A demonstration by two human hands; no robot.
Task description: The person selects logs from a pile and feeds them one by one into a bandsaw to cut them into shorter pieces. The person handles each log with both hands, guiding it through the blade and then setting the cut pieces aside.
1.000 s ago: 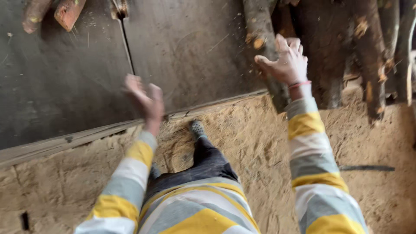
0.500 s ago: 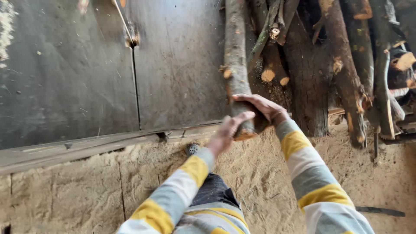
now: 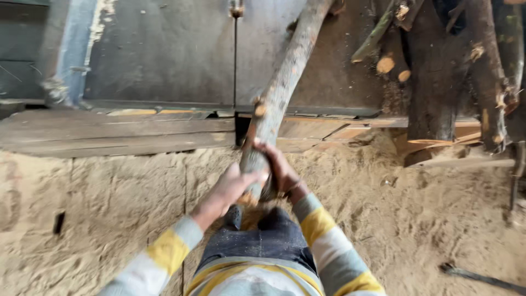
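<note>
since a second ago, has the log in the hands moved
Yes. The log, held by both the left hand and the right hand, has come away from the stack of logs and now leans leftward across the wooden ledge.

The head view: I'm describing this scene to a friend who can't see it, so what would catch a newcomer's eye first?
First, the long pale log slanting up through the middle, its near end gripped by the left hand and the right hand, both in yellow-and-grey striped sleeves. Next, the heap of rough dark logs at upper right. Below lies sawdust-covered ground, and a worn grey plank crosses the left.
</note>
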